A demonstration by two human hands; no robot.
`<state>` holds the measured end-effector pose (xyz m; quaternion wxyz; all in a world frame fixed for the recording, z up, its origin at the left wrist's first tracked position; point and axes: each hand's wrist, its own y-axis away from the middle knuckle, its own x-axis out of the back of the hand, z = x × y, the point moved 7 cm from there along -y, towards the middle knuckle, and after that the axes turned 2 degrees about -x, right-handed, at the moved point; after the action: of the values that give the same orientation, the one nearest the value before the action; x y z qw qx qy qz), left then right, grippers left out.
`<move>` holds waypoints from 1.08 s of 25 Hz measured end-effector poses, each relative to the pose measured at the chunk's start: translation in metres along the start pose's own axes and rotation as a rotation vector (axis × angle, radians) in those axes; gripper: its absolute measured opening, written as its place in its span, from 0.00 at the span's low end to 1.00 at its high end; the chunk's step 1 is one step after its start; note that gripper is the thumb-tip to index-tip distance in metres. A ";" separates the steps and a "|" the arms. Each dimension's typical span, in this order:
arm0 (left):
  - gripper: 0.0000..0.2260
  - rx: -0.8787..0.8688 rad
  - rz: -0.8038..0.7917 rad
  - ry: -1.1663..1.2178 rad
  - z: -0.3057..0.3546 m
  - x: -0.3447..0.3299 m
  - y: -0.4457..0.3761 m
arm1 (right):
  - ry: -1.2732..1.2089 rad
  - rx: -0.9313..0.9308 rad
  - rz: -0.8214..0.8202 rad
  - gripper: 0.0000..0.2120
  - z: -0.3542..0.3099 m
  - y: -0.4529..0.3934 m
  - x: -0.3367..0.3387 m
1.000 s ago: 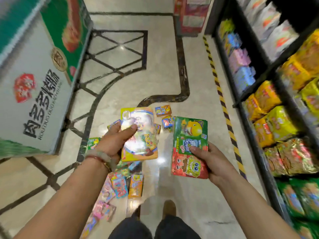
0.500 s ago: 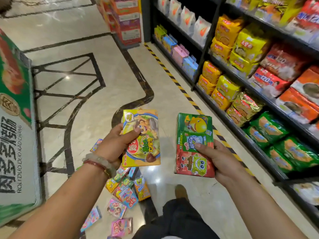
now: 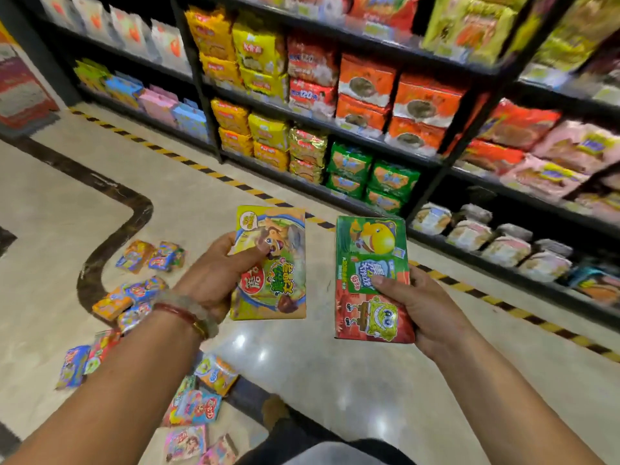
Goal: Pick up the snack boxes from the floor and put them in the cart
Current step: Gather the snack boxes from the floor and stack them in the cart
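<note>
Left hand (image 3: 214, 280) grips the yellow box (image 3: 271, 263), right hand (image 3: 422, 307) the green box (image 3: 372, 280), long axes toward twelve o'clock; cart unseen.

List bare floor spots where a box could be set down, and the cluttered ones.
Free: the glossy floor between the two arms, and the strip right of the right hand up to the striped tape. Crowded: left of the left hand, where small snack boxes lie scattered down to the bottom edge.
</note>
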<state>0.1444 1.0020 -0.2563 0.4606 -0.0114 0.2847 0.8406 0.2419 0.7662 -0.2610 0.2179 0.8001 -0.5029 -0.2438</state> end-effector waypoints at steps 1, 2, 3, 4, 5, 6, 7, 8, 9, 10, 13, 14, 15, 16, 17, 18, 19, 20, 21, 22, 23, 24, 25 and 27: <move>0.27 0.009 -0.054 -0.021 -0.007 -0.021 0.003 | -0.025 0.011 0.030 0.19 0.003 0.012 0.020; 0.27 0.016 -0.113 -0.044 -0.016 -0.045 0.008 | -0.052 0.027 0.064 0.19 0.007 0.028 0.044; 0.27 0.022 -0.163 -0.067 -0.026 -0.072 0.015 | -0.078 0.048 0.098 0.20 0.011 0.047 0.070; 0.26 0.025 -0.197 -0.090 -0.036 -0.097 0.024 | -0.101 0.071 0.129 0.22 0.016 0.063 0.093; 0.26 0.021 -0.221 -0.110 -0.043 -0.117 0.032 | -0.117 0.085 0.156 0.23 0.021 0.076 0.112; 0.26 0.021 -0.261 -0.133 -0.056 -0.144 0.043 | -0.133 0.103 0.190 0.24 0.027 0.094 0.137; 0.25 0.032 -0.309 -0.156 -0.072 -0.175 0.059 | -0.150 0.125 0.227 0.24 0.034 0.118 0.165; 0.25 0.049 -0.351 -0.171 -0.088 -0.202 0.074 | -0.165 0.142 0.262 0.23 0.040 0.139 0.189; 0.25 0.067 -0.398 -0.182 -0.102 -0.228 0.088 | -0.182 0.156 0.308 0.22 0.047 0.160 0.213; 0.25 0.084 -0.446 -0.199 -0.117 -0.255 0.103 | -0.205 0.173 0.362 0.21 0.054 0.184 0.238; 0.25 0.108 -0.591 -0.254 -0.155 -0.334 0.143 | -0.282 0.237 0.505 0.20 0.074 0.248 0.306; 0.25 0.111 -0.635 -0.270 -0.163 -0.358 0.155 | -0.313 0.254 0.544 0.20 0.081 0.267 0.325; 0.26 0.113 -0.679 -0.288 -0.172 -0.381 0.165 | -0.349 0.268 0.584 0.20 0.087 0.285 0.344; 0.26 0.121 -0.720 -0.308 -0.180 -0.401 0.175 | -0.384 0.277 0.621 0.20 0.094 0.300 0.360; 0.26 0.135 -0.762 -0.335 -0.190 -0.424 0.185 | -0.423 0.291 0.660 0.20 0.102 0.316 0.378; 0.26 0.150 -0.796 -0.360 -0.201 -0.443 0.192 | -0.456 0.304 0.695 0.20 0.108 0.330 0.394; 0.26 0.166 -0.829 -0.388 -0.212 -0.461 0.199 | -0.485 0.312 0.732 0.19 0.115 0.343 0.408; 0.26 0.177 -0.861 -0.417 -0.224 -0.480 0.205 | -0.513 0.319 0.769 0.18 0.122 0.355 0.423; 0.24 0.189 -0.899 -0.443 -0.235 -0.499 0.212 | -0.537 0.323 0.807 0.17 0.129 0.367 0.436; 0.21 0.209 -0.941 -0.469 -0.250 -0.520 0.220 | -0.561 0.327 0.851 0.16 0.137 0.379 0.452; 0.17 0.230 -0.974 -0.489 -0.263 -0.540 0.227 | -0.579 0.327 0.891 0.16 0.145 0.390 0.466; 0.15 0.252 -1.007 -0.509 -0.277 -0.559 0.234 | -0.597 0.323 0.932 0.17 0.152 0.400 0.481; 0.16 0.277 -1.047 -0.535 -0.292 -0.578 0.241 | -0.621 0.318 0.975 0.17 0.160 0.409 0.495; 0.21 0.337 -1.136 -0.603 -0.324 -0.619 0.259 | -0.695 0.313 1.056 0.19 0.174 0.427 0.525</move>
<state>0.2194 0.2614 -0.2322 0.8870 0.1485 0.2207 0.3775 0.0351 0.0993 -0.2342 0.0137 0.3420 -0.8992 -0.2724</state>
